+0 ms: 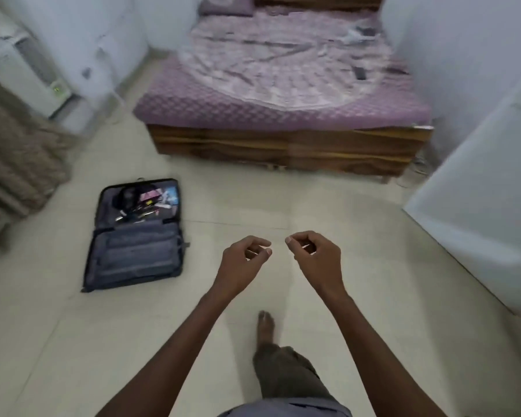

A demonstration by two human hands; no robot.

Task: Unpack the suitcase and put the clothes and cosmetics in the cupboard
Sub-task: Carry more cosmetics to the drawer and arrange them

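A dark suitcase [136, 236] lies open flat on the tiled floor at the left. Its far half holds a heap of small cosmetics [146, 203], pink and blue packets and dark tubes; its near half shows only grey lining. My left hand [244, 263] and my right hand [316, 257] hang in mid-air over the floor, well to the right of the suitcase. Both hands hold nothing, with fingers loosely curled and apart. A white cupboard door [481, 212] stands at the right edge. The picture is blurred by motion.
A wooden bed [283, 145] with a purple cover fills the far middle. A white air cooler [27, 70] and a brown curtain [12, 152] are at the left. My bare foot [265, 329] stands on the tiles below the hands.
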